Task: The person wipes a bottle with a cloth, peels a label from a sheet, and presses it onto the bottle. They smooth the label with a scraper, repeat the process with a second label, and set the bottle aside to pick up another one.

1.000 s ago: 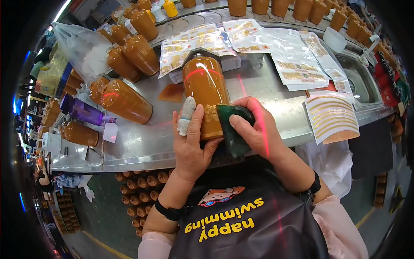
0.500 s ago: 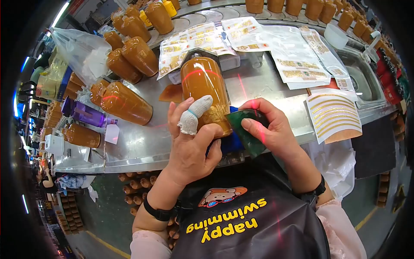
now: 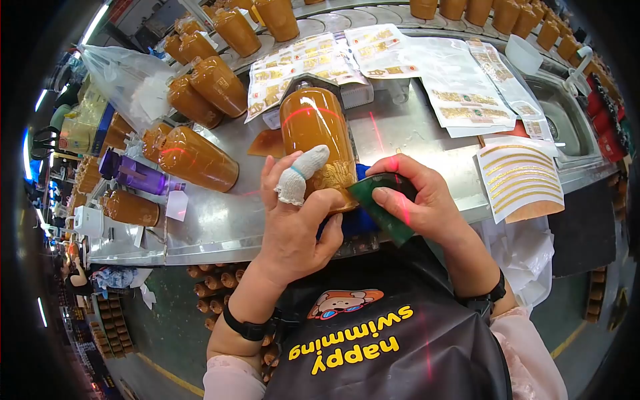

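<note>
A glossy amber-brown bottle (image 3: 310, 127) lies on a dark cradle on the steel bench, with a gold decal (image 3: 333, 175) near its lower end. My left hand (image 3: 293, 213) grips that end, thumb and fingers around it, and one finger wears a white knitted finger sleeve (image 3: 299, 179). Pinched between the thumb and fingers of my right hand (image 3: 417, 200) is a dark green flexible scraper (image 3: 383, 217). Its edge meets the bottle's lower right side, beside the decal. Blue cloth (image 3: 363, 217) shows under the bottle's end.
Gold decal sheets (image 3: 460, 93) lie behind the bottle, and a sheet of curved gold strips (image 3: 520, 180) sits at the right edge. More brown bottles (image 3: 200, 160) lie at the left. A conveyor (image 3: 333, 21) carries bottles behind. A sink (image 3: 567, 120) is at right.
The bottles on the conveyor have moved to the right. The scraper has shifted slightly against the bottle's side. My left hand keeps its hold on the bottle.
</note>
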Demonstrator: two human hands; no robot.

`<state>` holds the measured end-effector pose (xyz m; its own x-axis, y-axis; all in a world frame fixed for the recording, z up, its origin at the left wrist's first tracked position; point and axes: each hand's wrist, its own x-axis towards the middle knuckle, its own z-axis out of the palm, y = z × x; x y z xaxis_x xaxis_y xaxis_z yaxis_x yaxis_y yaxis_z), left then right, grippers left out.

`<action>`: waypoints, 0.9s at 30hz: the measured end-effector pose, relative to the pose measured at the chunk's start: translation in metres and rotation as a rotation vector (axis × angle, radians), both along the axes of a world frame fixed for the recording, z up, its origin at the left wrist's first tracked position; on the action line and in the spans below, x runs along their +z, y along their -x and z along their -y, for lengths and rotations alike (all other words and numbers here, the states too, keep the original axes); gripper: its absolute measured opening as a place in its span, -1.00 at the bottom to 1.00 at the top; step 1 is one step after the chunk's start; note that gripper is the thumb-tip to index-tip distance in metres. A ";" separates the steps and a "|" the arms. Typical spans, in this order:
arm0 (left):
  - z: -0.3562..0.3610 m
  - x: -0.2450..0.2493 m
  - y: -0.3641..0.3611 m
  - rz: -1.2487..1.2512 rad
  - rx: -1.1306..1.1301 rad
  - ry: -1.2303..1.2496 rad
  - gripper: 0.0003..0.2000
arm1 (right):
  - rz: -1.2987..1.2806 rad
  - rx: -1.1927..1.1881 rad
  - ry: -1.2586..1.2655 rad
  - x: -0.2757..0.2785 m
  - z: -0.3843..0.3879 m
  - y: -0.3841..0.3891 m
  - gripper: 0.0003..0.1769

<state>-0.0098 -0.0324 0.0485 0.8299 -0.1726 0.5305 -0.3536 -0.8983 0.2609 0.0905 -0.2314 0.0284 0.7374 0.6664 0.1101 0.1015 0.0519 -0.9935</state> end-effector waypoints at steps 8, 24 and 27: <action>0.001 -0.002 -0.003 0.008 -0.008 0.015 -0.75 | 0.022 -0.002 0.003 -0.003 0.001 -0.001 -0.74; -0.006 -0.023 0.008 0.013 0.022 0.233 -0.62 | 0.331 0.192 0.024 0.015 -0.012 0.003 -0.73; 0.005 -0.024 0.003 0.048 0.084 0.248 -0.56 | 0.261 0.133 -0.070 0.013 -0.009 0.003 -0.72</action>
<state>-0.0124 -0.0371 0.0246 0.8086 0.0357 0.5872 -0.2980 -0.8357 0.4613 0.0879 -0.2222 0.0412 0.5849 0.7392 0.3339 0.3412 0.1492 -0.9281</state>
